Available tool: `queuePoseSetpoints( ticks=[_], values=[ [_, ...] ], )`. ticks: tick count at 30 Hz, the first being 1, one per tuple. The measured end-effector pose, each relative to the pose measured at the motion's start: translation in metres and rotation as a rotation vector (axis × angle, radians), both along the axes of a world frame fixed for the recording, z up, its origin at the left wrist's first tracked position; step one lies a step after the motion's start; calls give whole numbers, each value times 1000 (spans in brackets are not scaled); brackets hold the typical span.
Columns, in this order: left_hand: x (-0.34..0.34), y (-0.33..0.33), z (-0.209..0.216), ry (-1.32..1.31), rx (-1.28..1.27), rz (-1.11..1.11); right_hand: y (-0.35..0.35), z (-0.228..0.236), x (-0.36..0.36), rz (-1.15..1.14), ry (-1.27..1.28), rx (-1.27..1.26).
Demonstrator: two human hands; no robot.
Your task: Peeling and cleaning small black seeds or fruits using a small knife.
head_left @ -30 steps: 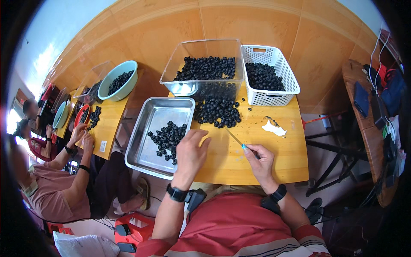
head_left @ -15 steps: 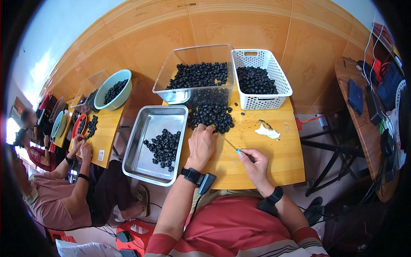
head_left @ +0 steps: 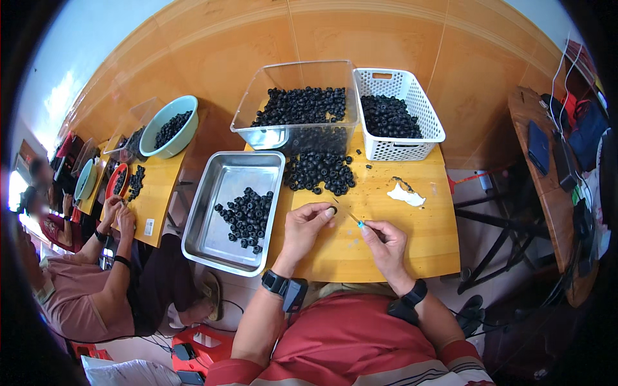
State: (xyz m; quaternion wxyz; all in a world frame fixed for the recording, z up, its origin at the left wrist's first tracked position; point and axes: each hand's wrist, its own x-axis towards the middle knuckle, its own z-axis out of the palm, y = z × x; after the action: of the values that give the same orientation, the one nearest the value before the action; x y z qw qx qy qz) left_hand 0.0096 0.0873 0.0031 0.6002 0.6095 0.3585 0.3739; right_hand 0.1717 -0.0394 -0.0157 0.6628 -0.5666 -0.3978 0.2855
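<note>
Over the yellow table, my left hand pinches a small black ring-shaped part between thumb and fingertips. My right hand is closed around a thin-shafted hand tool with a turquoise collar; its handle is mostly hidden in the palm. The shaft points up and left toward the black part, and I cannot tell whether it touches. Just beyond my left hand lies a pile of black parts. More black parts lie in the metal tray to the left.
A clear plastic box and a white perforated basket, both with black parts, stand at the back. A torn white scrap lies to the right. Leftward, a person works at another table beside a green basin.
My left hand has drawn back from the pile toward me and now holds a black part near the tool. The right hand stays nearly in place. My view has shifted slightly.
</note>
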Motion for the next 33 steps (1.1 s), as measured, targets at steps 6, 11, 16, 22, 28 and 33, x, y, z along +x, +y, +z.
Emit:
queuePoseSetpoints(
  ticks=[6, 11, 16, 22, 28, 33],
  values=[
    [-5, -14, -7, -472, -553, -42, -2, 8, -2, 29, -56, -12],
    [-7, -20, -10, -635, -637, -86, -2, 11, -4, 36, -84, -10],
    [-9, -22, -15, -650, -631, -96, -2, 16, -8, 77, -127, 21],
    [-9, -22, -23, -689, -607, -132, 0, 9, -8, 95, -200, 57],
    [-11, -23, -25, -687, -591, -140, 0, 7, -7, 94, -275, 118],
    [-14, -25, -28, -693, -564, -157, 0, 6, -8, 94, -289, 165]
  ],
)
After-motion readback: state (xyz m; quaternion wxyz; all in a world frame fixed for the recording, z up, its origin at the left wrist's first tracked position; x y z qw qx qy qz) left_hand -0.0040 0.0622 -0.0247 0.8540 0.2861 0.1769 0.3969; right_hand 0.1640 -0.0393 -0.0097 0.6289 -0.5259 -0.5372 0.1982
